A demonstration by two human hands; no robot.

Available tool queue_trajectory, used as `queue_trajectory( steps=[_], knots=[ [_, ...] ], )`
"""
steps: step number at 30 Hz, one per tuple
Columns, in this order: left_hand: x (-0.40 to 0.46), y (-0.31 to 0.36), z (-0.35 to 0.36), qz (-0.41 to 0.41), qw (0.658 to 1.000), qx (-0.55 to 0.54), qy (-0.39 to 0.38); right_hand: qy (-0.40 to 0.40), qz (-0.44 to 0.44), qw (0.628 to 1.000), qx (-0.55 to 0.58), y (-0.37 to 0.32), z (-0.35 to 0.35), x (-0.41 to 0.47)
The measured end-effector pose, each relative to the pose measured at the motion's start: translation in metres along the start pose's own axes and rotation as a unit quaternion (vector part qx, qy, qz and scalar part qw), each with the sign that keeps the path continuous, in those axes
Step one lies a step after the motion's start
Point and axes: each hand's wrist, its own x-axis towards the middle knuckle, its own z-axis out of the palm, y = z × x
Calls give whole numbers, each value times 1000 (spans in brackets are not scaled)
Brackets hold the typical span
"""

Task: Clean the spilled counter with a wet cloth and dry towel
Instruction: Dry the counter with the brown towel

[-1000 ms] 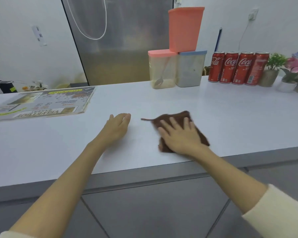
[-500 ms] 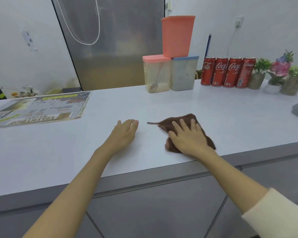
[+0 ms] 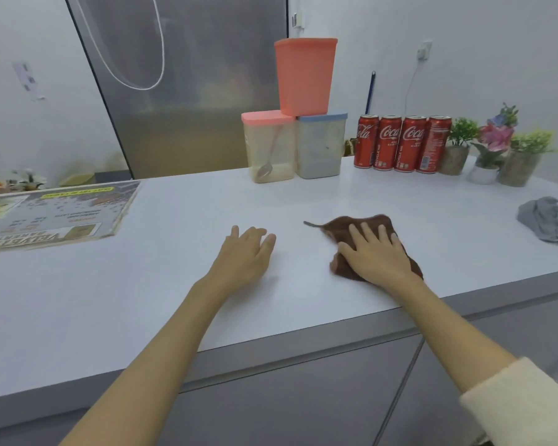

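Brown cloth [image 3: 372,222] lies under right hand [image 3: 376,254], fingers flat and spread, pressing it onto white bench [image 3: 174,284] nr front edge. Left hand [image 3: 244,252] rests open beside it, apart. Grey towel [image 3: 550,222] far right.

Brown cloth [image 3: 372,222], white counter [image 3: 174,268], grey towel [image 3: 550,220], red cans [image 3: 401,143], and a coral-pink tub [image 3: 305,77] are seen.
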Motion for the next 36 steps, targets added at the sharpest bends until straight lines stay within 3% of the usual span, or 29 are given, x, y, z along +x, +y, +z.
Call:
queue_trajectory(
  steps=[4,7,12,15,21,28,31,36],
  knots=[
    [15,31,16,11,1000,9,-12,-16,-85,996,14,-6,1,2],
    [30,60,33,34,999,15,-20,-9,-131,991,9,27,-1,-17],
    [43,80,43,20,1000,-3,-17,-26,-68,997,-17,105,-13,15],
    [49,85,49,3,1000,-6,-10,-4,-11,1000,-4,106,-18,41],
    [71,121,75,2,1000,-2,-19,-18,-137,990,14,108,-14,12],
    [83,158,94,35,999,-24,-31,-26,-44,998,24,198,-35,23],
    [86,159,95,28,999,-17,-24,-13,-9,1000,6,199,-36,42],
    [102,168,96,6,999,1,-33,-22,-120,992,8,164,-26,33]
  ],
)
